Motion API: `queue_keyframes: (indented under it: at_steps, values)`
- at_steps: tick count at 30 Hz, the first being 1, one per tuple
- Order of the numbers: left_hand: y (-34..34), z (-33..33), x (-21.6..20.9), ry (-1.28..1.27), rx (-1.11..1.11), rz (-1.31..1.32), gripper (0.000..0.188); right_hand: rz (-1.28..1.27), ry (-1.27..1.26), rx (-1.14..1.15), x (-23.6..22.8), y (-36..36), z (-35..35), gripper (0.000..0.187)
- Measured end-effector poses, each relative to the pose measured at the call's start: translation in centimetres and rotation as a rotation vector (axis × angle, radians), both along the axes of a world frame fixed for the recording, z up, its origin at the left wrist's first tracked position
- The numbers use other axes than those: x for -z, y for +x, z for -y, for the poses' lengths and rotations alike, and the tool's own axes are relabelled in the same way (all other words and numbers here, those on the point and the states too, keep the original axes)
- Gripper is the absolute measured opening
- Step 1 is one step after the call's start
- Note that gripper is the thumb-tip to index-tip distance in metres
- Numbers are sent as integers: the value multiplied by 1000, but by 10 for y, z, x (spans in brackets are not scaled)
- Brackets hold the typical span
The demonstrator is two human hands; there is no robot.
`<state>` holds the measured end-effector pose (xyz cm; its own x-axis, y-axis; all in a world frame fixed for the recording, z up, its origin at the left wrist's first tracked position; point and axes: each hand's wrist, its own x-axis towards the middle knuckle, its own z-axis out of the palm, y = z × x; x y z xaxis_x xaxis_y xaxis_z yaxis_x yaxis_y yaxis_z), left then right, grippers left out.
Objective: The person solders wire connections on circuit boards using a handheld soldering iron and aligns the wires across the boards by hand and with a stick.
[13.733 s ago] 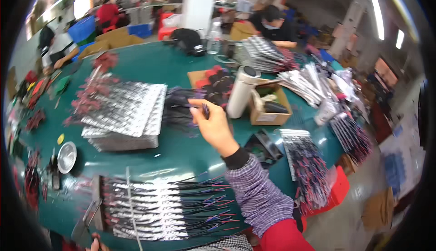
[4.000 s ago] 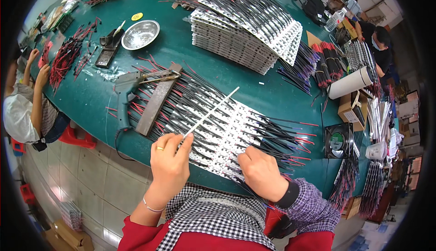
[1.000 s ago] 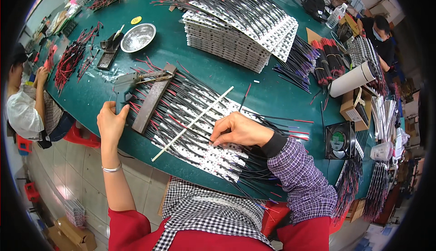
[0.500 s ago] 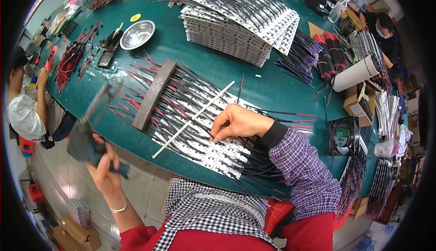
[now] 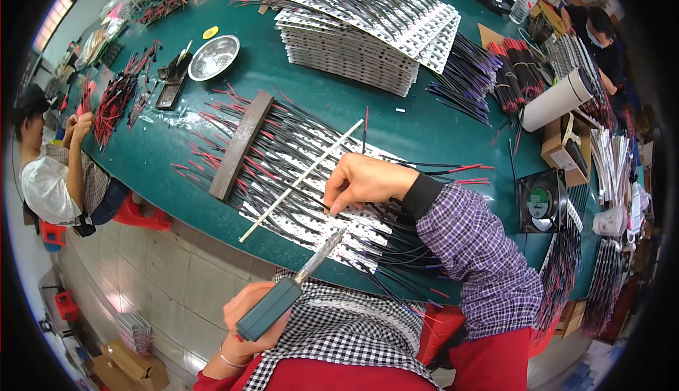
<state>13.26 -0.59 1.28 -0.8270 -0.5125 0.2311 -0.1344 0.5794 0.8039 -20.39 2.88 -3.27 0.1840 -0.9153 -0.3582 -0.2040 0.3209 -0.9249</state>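
A white circuit-board panel (image 5: 364, 242) lies on the green table in front of me, covered with rows of black wires with red ends. My left hand (image 5: 240, 313) is closed round the dark green handle of a soldering gun (image 5: 272, 307). Its metal tip reaches over the near part of the panel, just below my right hand; whether it touches is unclear. Thumb and forefinger of my right hand (image 5: 368, 182) pinch a black wire (image 5: 327, 208) against the panel. Across the wires lie a dark flat bar (image 5: 242, 147) and a thin pale stick (image 5: 303, 179).
A tall stack of white panels (image 5: 346, 55) stands at the far side. To its right lie wire bundles (image 5: 520, 69), a white roll (image 5: 557, 109) and a small fan (image 5: 542, 200). A metal bowl (image 5: 214, 57) sits far left. Co-workers sit left (image 5: 53, 175) and far right (image 5: 601, 48).
My left hand has brought the soldering gun from the left, past the table edge, to the panel. My right hand stays at nearly the same spot, still pinching.
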Motion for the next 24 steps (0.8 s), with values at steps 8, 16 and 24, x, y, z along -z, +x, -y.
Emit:
queue_keyframes:
  at_steps: [8, 16, 24]
  values:
    - [-18, -3, 13, 3, 23, -2, 27, -105, -103, -10, -1, 1, -1, 18]
    - [-20, -4, 17, -25, 29, 14, 24, -25, -237, -19, 4, -2, -7, 19]
    - [-20, -5, 19, -74, 40, 15, 23, -35, -290, -43, 8, -3, -9, 17]
